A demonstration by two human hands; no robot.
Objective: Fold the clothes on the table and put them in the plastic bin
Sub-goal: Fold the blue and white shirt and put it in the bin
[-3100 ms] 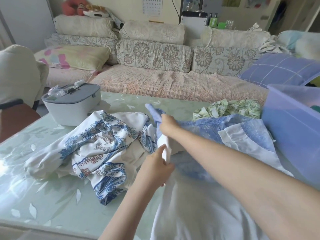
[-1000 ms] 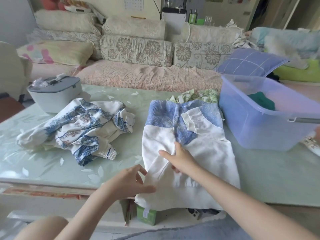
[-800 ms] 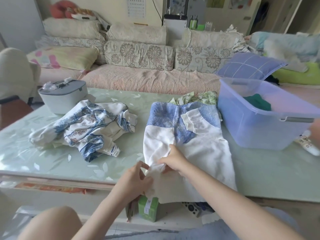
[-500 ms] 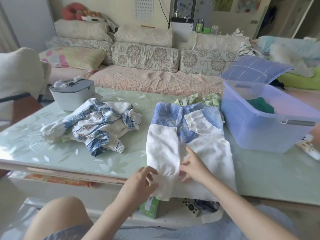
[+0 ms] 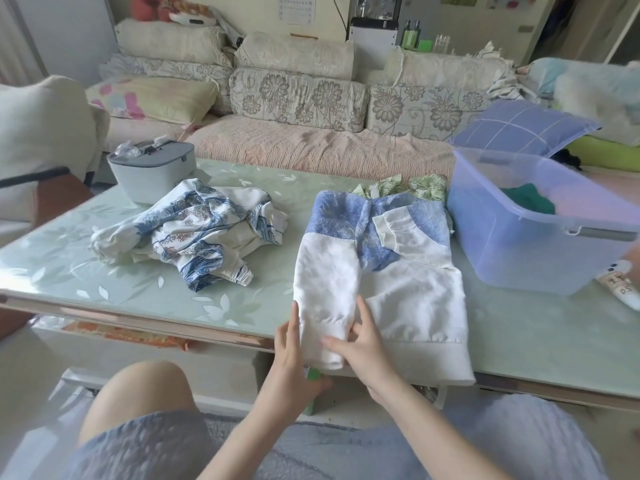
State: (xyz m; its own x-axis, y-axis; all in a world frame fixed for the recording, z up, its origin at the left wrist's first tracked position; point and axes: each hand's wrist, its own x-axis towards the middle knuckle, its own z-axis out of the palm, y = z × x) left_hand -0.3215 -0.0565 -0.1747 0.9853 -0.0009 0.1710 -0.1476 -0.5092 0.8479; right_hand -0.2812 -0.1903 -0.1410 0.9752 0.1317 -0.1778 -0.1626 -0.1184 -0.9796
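Toward the left of the pale green, glossy worktop (image 5: 69, 258), a crumpled white garment printed with blue scrolls (image 5: 194, 233) is heaped, not yet folded; its cloth looks soft and limp.

At the near edge, a white top with a blue floral yoke (image 5: 412, 292) is laid flat, with its hem hanging over the rim. Its folded-in sleeve is flanked by both hands. The left hand (image 5: 291, 355) is held straight-fingered along the sleeve's outer edge, and the right hand (image 5: 363, 344) is spread flat over the cuff. Nothing is gripped by either.

A slide off the worktop is judged the chief risk, since the surface looks slick and the hem already overhangs. The sleeve fold could also spring open once pressure is lifted, as the fabric appears thin and smooth.

Behind the top, a bunched green leaf-print garment (image 5: 415, 185) is partly hidden. At the right, a translucent lilac plastic bin (image 5: 519, 237), rectangular and rigid, is seen with dark green cloth (image 5: 526, 199) already inside.
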